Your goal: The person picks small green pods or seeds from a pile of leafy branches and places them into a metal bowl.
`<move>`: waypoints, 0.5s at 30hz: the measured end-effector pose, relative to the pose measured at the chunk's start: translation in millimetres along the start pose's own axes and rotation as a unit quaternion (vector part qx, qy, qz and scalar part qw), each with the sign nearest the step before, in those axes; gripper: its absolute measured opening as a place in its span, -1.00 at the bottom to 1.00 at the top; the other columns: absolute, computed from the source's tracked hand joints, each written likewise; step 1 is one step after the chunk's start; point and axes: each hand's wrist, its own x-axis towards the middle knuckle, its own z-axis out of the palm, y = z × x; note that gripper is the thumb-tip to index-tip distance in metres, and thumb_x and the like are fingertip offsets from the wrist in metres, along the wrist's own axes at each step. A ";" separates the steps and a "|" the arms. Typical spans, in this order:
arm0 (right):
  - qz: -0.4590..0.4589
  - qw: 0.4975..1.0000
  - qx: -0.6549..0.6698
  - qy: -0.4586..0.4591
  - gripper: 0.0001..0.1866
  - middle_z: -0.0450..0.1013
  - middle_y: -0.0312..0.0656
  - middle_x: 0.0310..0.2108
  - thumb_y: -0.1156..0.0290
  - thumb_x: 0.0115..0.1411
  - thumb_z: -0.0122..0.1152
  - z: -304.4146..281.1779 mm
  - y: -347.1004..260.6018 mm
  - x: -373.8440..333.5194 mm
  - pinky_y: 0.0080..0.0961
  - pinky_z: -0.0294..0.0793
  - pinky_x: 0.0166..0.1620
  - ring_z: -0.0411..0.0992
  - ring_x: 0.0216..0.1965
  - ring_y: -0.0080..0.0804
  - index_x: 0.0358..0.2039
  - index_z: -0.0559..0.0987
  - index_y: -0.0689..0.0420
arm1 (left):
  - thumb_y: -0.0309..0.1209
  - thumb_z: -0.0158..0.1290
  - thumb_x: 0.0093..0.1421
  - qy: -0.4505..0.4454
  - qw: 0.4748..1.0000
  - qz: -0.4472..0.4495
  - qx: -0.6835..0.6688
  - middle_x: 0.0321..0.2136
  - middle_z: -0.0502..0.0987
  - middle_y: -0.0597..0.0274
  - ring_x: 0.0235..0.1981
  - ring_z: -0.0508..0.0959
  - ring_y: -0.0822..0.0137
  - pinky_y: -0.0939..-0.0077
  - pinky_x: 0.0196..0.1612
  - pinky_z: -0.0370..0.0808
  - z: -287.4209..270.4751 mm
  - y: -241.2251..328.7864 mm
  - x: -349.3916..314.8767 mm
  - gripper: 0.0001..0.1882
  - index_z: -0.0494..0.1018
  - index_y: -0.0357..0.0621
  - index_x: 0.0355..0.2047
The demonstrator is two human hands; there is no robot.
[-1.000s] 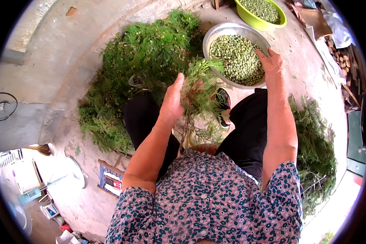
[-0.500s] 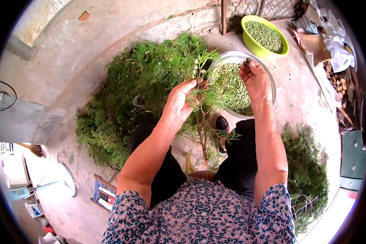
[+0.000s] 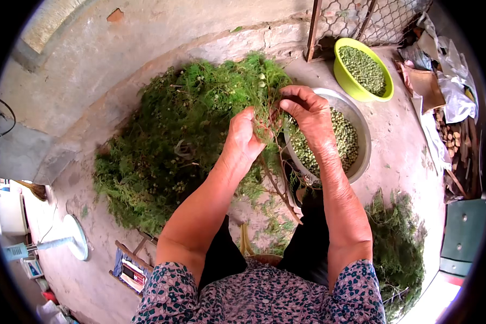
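A leafy evergreen branch slants between my knees, its brown stem pointing down and to the right. My left hand is closed around its upper part. At the branch's right side my right hand pinches thumb and fingers together among the twigs; what lies between the fingertips is too small to make out. Below and beyond that hand stands a metal basin partly filled with small round green cones. My right forearm hides part of the basin.
A big heap of cut evergreen branches lies at the left, against the wall. A yellow-green tub of green cones stands far right. More greenery lies near right, with stacked firewood beyond. A low stool and a fan stand at left.
My right hand has come from over the basin leftward to the branch. The branch's lower stem has swung right. My left hand keeps its hold.
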 end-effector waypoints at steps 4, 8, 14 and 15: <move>-0.008 0.998 -0.066 0.004 -0.76 0.35 -0.31 -0.34 0.63 -0.03 0.18 4.1 24.2 3.5 -0.67 0.36 -0.21 0.36 -0.34 -0.60 -0.28 0.51 0.26 | -0.44 -0.19 0.18 0.015 1.000 0.010 0.019 -0.47 0.46 0.23 -0.48 0.47 0.37 0.50 -0.42 0.46 -7.2 -5.1 6.4 -0.83 0.36 -0.23 -0.30; -0.003 0.998 -0.051 0.023 -0.74 0.40 -0.15 -0.36 0.59 -0.10 0.22 8.2 28.0 8.7 -0.57 0.37 -0.25 0.39 -0.34 -0.42 -0.31 0.52 0.25 | -0.40 -0.08 0.16 0.069 0.991 0.013 0.113 -0.52 0.44 0.35 -0.57 0.42 0.49 0.66 -0.59 0.33 -3.8 -3.4 4.0 -0.88 0.40 -0.15 -0.35; 0.029 0.998 -0.037 0.032 -0.76 0.40 -0.15 -0.37 0.60 -0.10 0.22 5.2 22.4 4.0 -0.59 0.37 -0.26 0.40 -0.35 -0.42 -0.33 0.50 0.29 | -0.38 0.00 0.14 0.094 0.965 0.074 0.233 -0.53 0.47 0.44 -0.59 0.37 0.60 0.72 -0.64 0.21 6.7 -5.2 -6.7 -0.89 0.48 -0.09 -0.38; 0.039 0.998 -0.035 0.037 -0.77 0.40 -0.15 -0.37 0.60 -0.10 0.22 4.0 21.9 2.7 -0.59 0.36 -0.26 0.39 -0.36 -0.43 -0.34 0.50 0.29 | -0.38 0.00 0.13 0.094 0.960 0.088 0.248 -0.53 0.47 0.44 -0.60 0.36 0.61 0.72 -0.63 0.21 9.8 -7.2 -8.8 -0.89 0.49 -0.10 -0.37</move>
